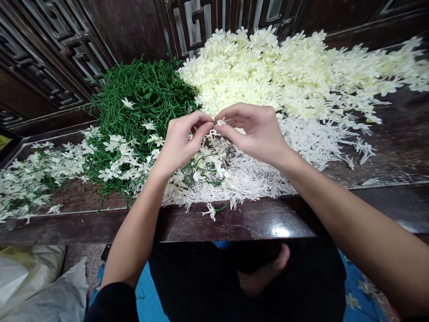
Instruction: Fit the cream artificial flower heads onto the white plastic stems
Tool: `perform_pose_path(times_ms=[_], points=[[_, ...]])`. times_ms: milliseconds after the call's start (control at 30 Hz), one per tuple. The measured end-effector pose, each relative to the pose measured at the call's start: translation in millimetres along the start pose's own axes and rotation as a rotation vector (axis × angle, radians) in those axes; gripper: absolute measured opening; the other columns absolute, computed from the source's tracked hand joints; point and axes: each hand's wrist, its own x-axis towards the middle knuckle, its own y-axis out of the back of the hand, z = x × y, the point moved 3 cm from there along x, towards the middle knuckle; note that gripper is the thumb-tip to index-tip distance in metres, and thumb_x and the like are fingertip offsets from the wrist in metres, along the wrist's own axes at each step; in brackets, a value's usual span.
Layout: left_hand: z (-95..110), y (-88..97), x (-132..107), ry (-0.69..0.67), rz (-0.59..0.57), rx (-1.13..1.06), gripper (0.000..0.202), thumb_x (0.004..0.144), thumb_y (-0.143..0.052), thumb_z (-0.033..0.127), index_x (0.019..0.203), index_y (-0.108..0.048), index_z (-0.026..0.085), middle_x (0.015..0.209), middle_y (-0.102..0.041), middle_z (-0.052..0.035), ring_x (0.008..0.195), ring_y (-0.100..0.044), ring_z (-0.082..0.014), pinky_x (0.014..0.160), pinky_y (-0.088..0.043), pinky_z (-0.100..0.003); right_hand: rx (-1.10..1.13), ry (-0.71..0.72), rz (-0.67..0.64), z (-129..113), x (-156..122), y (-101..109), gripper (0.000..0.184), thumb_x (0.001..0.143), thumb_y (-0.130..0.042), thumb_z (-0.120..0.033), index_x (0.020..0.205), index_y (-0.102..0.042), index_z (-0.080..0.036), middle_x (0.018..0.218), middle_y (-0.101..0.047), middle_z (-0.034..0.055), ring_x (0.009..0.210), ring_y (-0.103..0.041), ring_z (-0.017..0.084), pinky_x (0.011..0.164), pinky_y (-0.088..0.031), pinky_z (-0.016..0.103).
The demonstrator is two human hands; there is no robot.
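My left hand (187, 141) and my right hand (253, 129) meet above the piles, fingertips pinched close together. Between them is a small white flower piece (221, 122). The left fingers grip a green stem end, mostly hidden by the fingertips, while the right thumb and fingers hold the white piece with thin white stamens sticking out. Under and right of my hands spreads a heap of white stamen pieces (308, 143). Behind them lies a large pile of pale yellow-white petals (254, 71). A mound of green plastic stems (144, 89) rises behind my left hand.
Stemmed white flowers (30, 179) lie along the left of the dark wooden bench (395, 147). One flower (211, 212) rests at its front edge. A carved wooden back (134, 27) stands behind. Pale bags (70, 290) sit on the floor at lower left.
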Motion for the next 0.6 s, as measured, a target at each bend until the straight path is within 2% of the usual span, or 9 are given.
perform_pose_path(times_ms=[133,267,367,467,533,600], points=[[-1,7.2,1,0.058,0.069,-0.123,0.014,0.093,-0.061,0.029,0.084,-0.067,0.020,0.074,-0.067,-0.0013,0.066,-0.060,-0.0121,0.062,-0.048,-0.026,-0.005,-0.025,0.085,-1,0,2,0.008,0.081,-0.074,-0.021,0.089,-0.072,-0.023,0.092,-0.073,0.0030,0.085,-0.069,0.020,0.082,-0.061,0.039],[-10,11.3,3,0.153,0.172,-0.203,0.033,0.098,-0.053,0.045,0.081,-0.067,0.021,0.069,-0.064,-0.0020,0.063,-0.059,-0.0116,0.061,-0.048,-0.025,0.031,-0.056,0.069,-1,3,4,0.011,0.079,-0.077,-0.029,0.086,-0.070,-0.023,0.085,-0.072,0.0026,0.076,-0.067,0.019,0.073,-0.061,0.038],[-19,15.1,5,0.210,0.279,-0.221,0.040,0.099,-0.046,0.051,0.080,-0.066,0.022,0.067,-0.063,-0.0018,0.060,-0.058,-0.0113,0.059,-0.048,-0.025,0.060,-0.124,-0.026,1,5,3,0.017,0.080,-0.076,-0.035,0.086,-0.067,-0.022,0.083,-0.071,0.0027,0.075,-0.066,0.018,0.072,-0.059,0.037],[-28,20.0,5,0.263,0.332,-0.163,0.034,0.099,-0.049,0.047,0.081,-0.064,0.022,0.066,-0.062,-0.0007,0.059,-0.057,-0.0108,0.057,-0.047,-0.024,0.011,-0.181,-0.150,1,4,0,0.018,0.083,-0.071,-0.037,0.087,-0.066,-0.020,0.089,-0.071,0.0048,0.082,-0.066,0.019,0.077,-0.057,0.039],[-31,23.0,4,0.276,0.328,-0.041,0.021,0.094,-0.059,0.038,0.080,-0.063,0.022,0.067,-0.062,0.0008,0.059,-0.055,-0.0102,0.058,-0.045,-0.023,-0.049,-0.205,-0.259,1,1,-4,0.017,0.085,-0.067,-0.035,0.088,-0.067,-0.018,0.094,-0.071,0.0067,0.086,-0.065,0.020,0.080,-0.055,0.042],[-31,23.4,2,0.271,0.270,0.110,0.008,0.087,-0.066,0.027,0.081,-0.063,0.021,0.066,-0.062,0.0024,0.060,-0.054,-0.0101,0.059,-0.044,-0.023,-0.096,-0.196,-0.372,0,-1,-8,0.017,0.085,-0.067,-0.035,0.088,-0.070,-0.019,0.102,-0.072,0.0073,0.095,-0.065,0.023,0.086,-0.052,0.047]])
